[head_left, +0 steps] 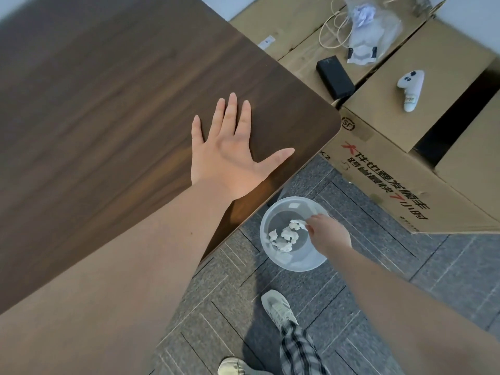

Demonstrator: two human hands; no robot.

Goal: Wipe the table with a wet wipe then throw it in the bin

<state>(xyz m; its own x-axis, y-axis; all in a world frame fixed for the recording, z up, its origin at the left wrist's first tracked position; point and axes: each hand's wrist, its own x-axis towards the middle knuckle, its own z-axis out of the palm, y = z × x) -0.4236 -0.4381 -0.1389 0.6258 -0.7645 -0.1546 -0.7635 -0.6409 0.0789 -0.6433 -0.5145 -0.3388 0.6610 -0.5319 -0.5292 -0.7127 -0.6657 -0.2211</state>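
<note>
The wet wipe (297, 225), white and crumpled, is hanging pinched in the right hand (328, 235) over the clear bin (270, 220) at lower center, above other crumpled wipes (282, 239). The left hand (230, 150) is lying flat with fingers spread, holding nothing, on the dark table (108, 104) near its corner.

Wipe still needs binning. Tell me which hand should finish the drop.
Right. The right hand is over the open bin, pinching a wet wipe above the wipes already inside. The left hand lies flat on the table.
</note>
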